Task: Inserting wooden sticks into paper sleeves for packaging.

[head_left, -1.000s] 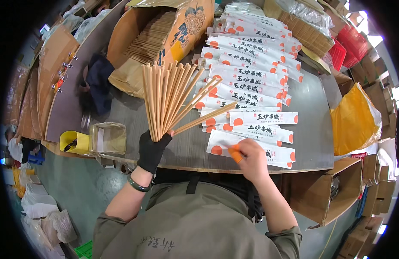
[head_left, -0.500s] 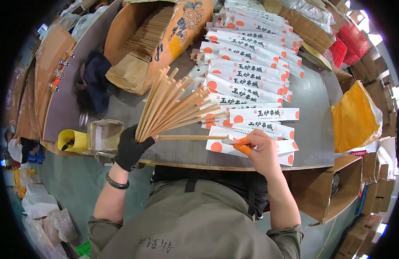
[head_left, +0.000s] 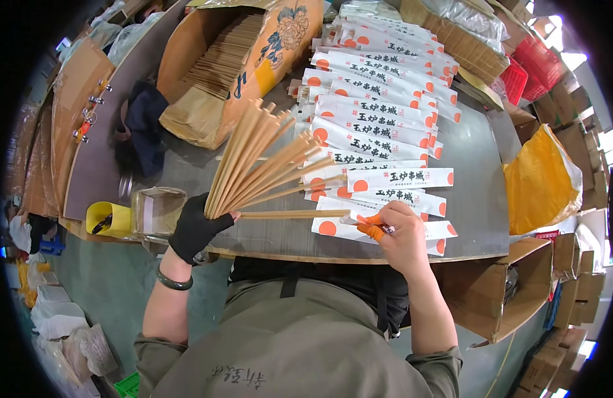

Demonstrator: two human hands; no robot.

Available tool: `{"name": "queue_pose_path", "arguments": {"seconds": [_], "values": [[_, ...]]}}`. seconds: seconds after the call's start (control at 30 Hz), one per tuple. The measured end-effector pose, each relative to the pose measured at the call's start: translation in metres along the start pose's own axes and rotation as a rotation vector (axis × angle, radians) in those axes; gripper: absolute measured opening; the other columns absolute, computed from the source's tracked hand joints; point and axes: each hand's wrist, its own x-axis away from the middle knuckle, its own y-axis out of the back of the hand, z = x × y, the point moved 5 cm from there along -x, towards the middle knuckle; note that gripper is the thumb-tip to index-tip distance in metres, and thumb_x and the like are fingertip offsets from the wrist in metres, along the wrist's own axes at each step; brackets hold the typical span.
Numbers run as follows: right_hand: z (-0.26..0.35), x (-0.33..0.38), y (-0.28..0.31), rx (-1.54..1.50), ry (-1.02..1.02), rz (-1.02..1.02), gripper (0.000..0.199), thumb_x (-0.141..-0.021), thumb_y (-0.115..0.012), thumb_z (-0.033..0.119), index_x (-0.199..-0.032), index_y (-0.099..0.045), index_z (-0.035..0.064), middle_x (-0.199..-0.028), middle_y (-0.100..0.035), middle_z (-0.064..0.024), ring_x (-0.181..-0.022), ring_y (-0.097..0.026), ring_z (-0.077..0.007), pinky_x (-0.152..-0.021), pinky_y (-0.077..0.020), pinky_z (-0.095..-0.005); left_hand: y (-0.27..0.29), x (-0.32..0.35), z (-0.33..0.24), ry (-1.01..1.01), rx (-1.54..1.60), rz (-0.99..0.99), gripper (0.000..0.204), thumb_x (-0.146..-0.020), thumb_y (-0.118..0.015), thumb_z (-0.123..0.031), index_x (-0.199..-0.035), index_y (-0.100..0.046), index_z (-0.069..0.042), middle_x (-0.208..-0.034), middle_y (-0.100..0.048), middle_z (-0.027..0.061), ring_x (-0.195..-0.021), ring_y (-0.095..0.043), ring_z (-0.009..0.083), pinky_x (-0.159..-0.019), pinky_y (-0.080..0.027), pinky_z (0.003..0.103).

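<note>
My left hand [head_left: 199, 229], in a black fingerless glove, is closed around the lower ends of a fanned bundle of wooden chopsticks [head_left: 250, 162]. One pair of chopsticks [head_left: 286, 214] sticks out sideways from its fingertips toward my right hand [head_left: 405, 235]. Orange finger covers show on the right hand, whose fingers pinch a white paper chopstick sleeve [head_left: 355, 216]. The pair's tips meet the sleeve's near end; how far they reach inside is hidden. Beneath and beyond lies a long overlapping row of white sleeves [head_left: 379, 109] with orange dots, several with chopstick ends showing.
An open cardboard box [head_left: 204, 109] full of chopsticks lies at the back left. Dark cloth [head_left: 144, 123], a yellow cup [head_left: 109, 219] and a small taped box [head_left: 159, 209] are at the left. A yellow sack [head_left: 542, 182] and an open carton [head_left: 495, 288] stand right of the table [head_left: 476, 219].
The whole view has shifted slightly. Both hands keep their grips, and the chopstick pair stays at the sleeve's end with hardly any visible movement.
</note>
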Motion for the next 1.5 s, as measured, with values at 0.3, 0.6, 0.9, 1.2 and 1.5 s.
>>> {"name": "queue_pose_path", "arguments": {"seconds": [0.3,0.6,0.9,1.2,1.5], "values": [[0.003,0.003,-0.005,-0.024,0.112,0.056,0.019,-0.073,-0.081,0.008,-0.083,-0.069,-0.0018,-0.074,-0.054,-0.0055,-0.067,-0.052,-0.0159,-0.06,-0.0435,-0.0288,0.002,0.006,-0.008,0.028,-0.074,0.05,0.045,-0.076,-0.08,-0.028,-0.106,-0.066,0.002,-0.09,-0.071,0.0135,-0.08,-0.067,0.0196,-0.075,-0.052,0.033],[-0.011,0.006,0.0,-0.184,-0.232,0.003,0.019,-0.074,-0.081,0.01,-0.078,-0.067,-0.0014,-0.072,-0.052,-0.0045,-0.067,-0.051,-0.0146,-0.059,-0.042,-0.0279,-0.002,0.007,-0.002,-0.03,-0.01,-0.035,0.047,-0.075,-0.081,-0.029,-0.105,-0.066,0.002,-0.09,-0.071,0.0162,-0.081,-0.068,0.0238,-0.075,-0.052,0.035],[0.04,0.002,-0.016,0.218,0.392,-0.143,0.018,-0.068,-0.078,0.006,-0.084,-0.071,0.0047,-0.08,-0.061,-0.004,-0.073,-0.058,-0.0235,-0.063,-0.0484,-0.0339,-0.049,-0.004,-0.029,-0.053,0.295,0.019,0.031,-0.085,-0.072,-0.021,-0.107,-0.066,0.0,-0.095,-0.071,0.0095,-0.088,-0.066,0.0157,-0.077,-0.053,0.032],[0.025,0.009,-0.036,0.549,0.38,0.0,0.034,-0.075,-0.071,0.011,-0.107,-0.063,0.0019,-0.104,-0.054,-0.0102,-0.094,-0.056,-0.0269,-0.073,-0.0477,-0.0371,-0.083,-0.017,-0.009,0.116,0.319,-0.219,0.027,-0.085,-0.074,-0.023,-0.099,-0.068,-0.001,-0.076,-0.068,0.0043,-0.065,-0.063,0.015,-0.065,-0.052,0.031],[0.008,0.026,-0.041,0.267,0.434,-0.018,0.019,-0.071,-0.075,0.002,-0.085,-0.064,0.0031,-0.082,-0.058,-0.0056,-0.074,-0.059,-0.0234,-0.059,-0.0482,-0.0335,-0.069,-0.007,0.014,0.06,0.271,-0.328,0.024,-0.084,-0.072,-0.018,-0.098,-0.068,0.001,-0.082,-0.071,0.0107,-0.076,-0.068,0.0177,-0.068,-0.052,0.031]]}}
